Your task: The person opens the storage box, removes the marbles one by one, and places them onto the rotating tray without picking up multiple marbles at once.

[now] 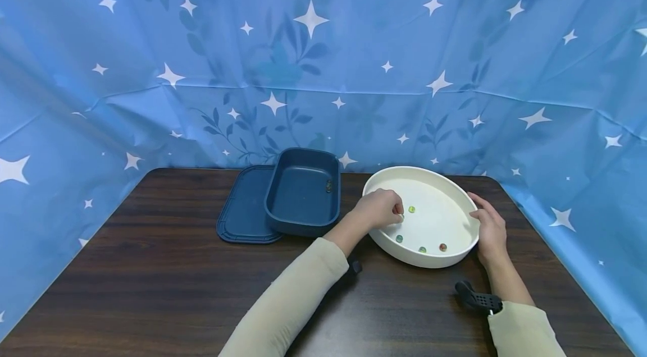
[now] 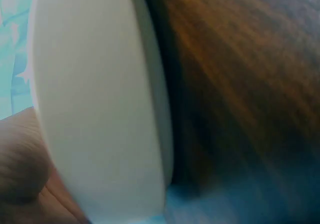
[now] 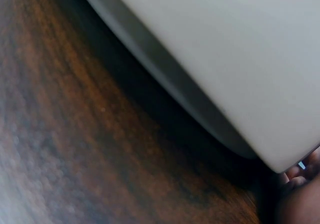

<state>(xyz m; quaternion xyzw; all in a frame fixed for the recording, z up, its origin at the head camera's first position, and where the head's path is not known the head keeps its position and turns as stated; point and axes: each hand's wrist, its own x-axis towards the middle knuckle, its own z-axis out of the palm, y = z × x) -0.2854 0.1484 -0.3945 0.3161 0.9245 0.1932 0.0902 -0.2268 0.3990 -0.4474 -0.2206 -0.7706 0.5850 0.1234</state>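
A round white dish (image 1: 429, 261) stands on the table with several glass marbles in it, among them a yellow-green marble (image 1: 411, 209) and a reddish marble (image 1: 442, 247). Over its left rim reaches my left hand (image 1: 379, 208), whose curled fingertips pinch a small marble just above the dish floor; the fingers mostly hide it. My right hand (image 1: 491, 230) grips the dish's right rim, thumb at the edge and fingers along the outer wall. Both wrist views show mainly the dish's outer wall (image 2: 95, 93), close up.
Left of the dish is a dark blue rectangular box (image 1: 303, 228) with a few marbles (image 1: 329, 186) at its right side. A matching blue lid (image 1: 242, 205) lies partly beneath it. The brown wooden table (image 1: 151, 267) meets a blue star-patterned curtain (image 1: 323, 65) behind.
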